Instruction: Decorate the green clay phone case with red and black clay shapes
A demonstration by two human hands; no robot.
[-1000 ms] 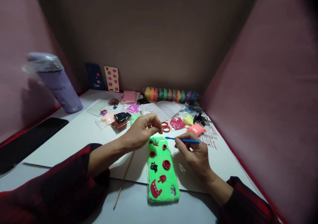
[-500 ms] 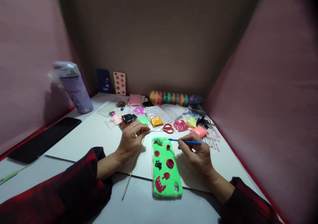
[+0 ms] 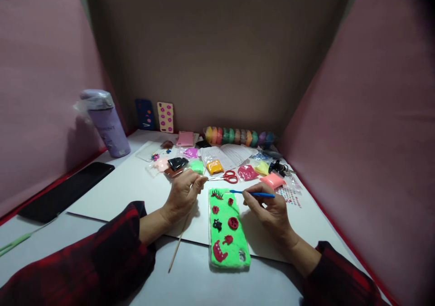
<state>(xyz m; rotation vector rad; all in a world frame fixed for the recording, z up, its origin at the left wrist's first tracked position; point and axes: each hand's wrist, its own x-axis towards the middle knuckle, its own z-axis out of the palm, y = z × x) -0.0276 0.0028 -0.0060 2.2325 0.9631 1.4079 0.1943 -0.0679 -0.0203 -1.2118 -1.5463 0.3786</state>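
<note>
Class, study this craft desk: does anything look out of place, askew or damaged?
Little stands out. The wooden stick lies askew, crossing the edge of the white sheet onto the bare table. The green phone case overhangs that edge too. Nothing looks spilled or broken; clay packets are scattered loosely.

A phone case point(image 3: 228, 229) lies on a sheet point(image 3: 136, 188) on the bench point(image 3: 190, 283), between the left hand point(image 3: 183, 193) and the right hand point(image 3: 268, 211). A stick point(image 3: 176, 251) lies left of the case. Scissors point(image 3: 228, 176) lie behind it, a bottle point(image 3: 107, 125) far left.
</note>
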